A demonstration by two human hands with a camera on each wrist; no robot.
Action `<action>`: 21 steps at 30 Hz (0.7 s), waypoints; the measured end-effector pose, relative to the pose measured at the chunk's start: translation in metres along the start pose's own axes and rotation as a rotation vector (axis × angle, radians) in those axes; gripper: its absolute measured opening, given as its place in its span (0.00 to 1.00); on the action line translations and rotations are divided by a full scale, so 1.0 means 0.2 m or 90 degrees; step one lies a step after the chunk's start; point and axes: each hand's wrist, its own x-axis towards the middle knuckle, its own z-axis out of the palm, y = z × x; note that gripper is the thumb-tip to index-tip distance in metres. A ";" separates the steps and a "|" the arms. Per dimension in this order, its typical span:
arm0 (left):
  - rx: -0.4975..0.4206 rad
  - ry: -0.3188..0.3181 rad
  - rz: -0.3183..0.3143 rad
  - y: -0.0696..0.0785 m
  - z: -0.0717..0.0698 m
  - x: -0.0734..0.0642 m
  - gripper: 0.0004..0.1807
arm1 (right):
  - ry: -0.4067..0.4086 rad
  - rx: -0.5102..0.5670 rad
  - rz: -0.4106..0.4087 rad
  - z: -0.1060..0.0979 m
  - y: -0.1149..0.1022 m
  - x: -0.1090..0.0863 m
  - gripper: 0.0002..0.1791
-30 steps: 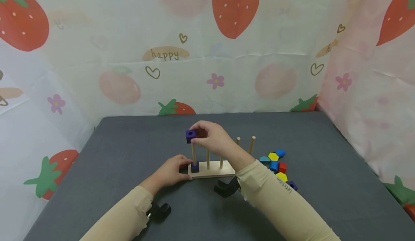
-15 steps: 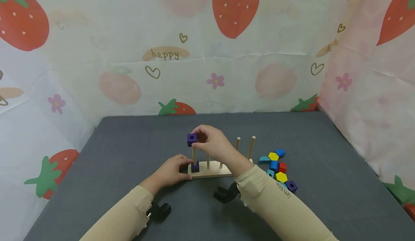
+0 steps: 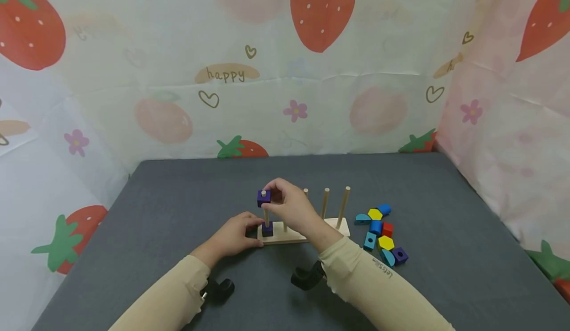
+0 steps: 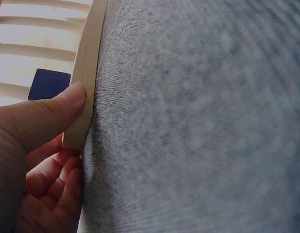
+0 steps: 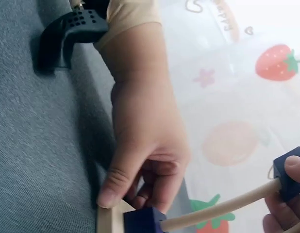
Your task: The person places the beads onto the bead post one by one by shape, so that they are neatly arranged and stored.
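Observation:
A wooden peg stand [image 3: 291,237] with a row of upright pegs sits on the grey table. My left hand [image 3: 233,232] grips its left end, thumb on the front edge in the left wrist view. Low on the leftmost peg sits a purple square block [image 5: 142,221], down at the base. Higher up, my right hand [image 3: 291,205] pinches a second purple block [image 3: 262,200] between thumb and fingers. The peg tip pokes through this block's hole, and bare peg shows between the two blocks. My right forearm hides part of the stand.
Right of the stand lie several loose blocks: yellow hexagons [image 3: 385,243], a red one [image 3: 387,229], blue ones [image 3: 376,227], teal ones [image 3: 369,241] and a purple one [image 3: 400,255]. A strawberry-print curtain [image 3: 294,83] surrounds the table.
My right hand has lowered the purple block from above the leftmost peg onto its top, so the tip now shows through the hole. My left hand stays on the stand.

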 end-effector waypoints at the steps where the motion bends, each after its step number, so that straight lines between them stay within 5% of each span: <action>1: 0.000 0.000 -0.001 0.00 0.00 0.00 0.27 | 0.006 0.003 0.000 0.01 0.00 0.00 0.14; 8: 0.006 -0.008 -0.012 -0.01 0.01 0.01 0.28 | 0.051 0.042 0.015 0.04 0.03 -0.02 0.23; 21: 0.015 0.000 0.004 0.00 0.00 0.00 0.29 | 0.071 0.042 0.049 0.10 0.14 -0.04 0.15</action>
